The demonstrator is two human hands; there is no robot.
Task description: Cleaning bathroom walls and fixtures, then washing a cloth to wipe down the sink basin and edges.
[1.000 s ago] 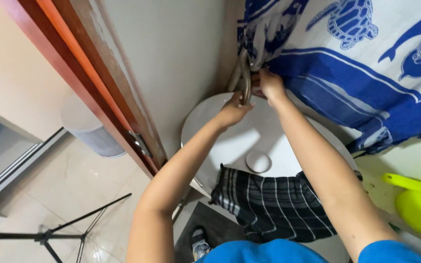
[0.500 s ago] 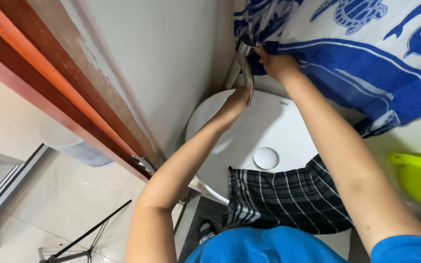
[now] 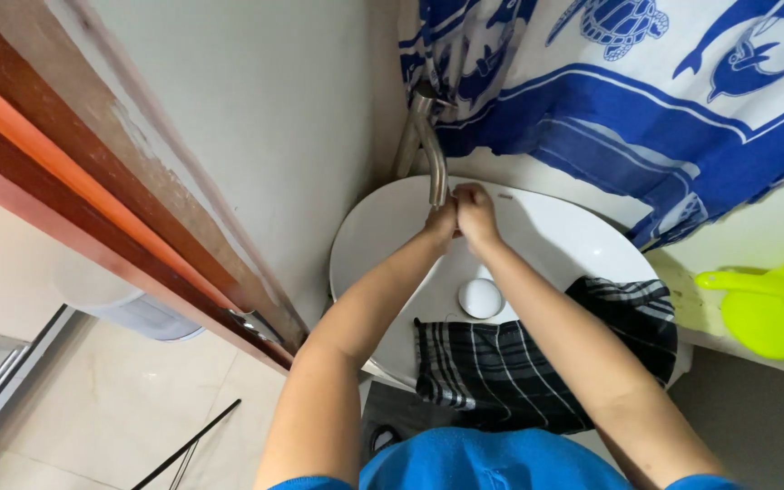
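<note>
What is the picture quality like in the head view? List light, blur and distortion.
Head view: soft, even light, with no harsh glare on the white sink; wide-lens distortion bends the door edge and stretches the forearms; both hands, left and right, meet under the tap and look reasonably sharp; the green scoop is brightly lit and cut by the frame edge.
</note>
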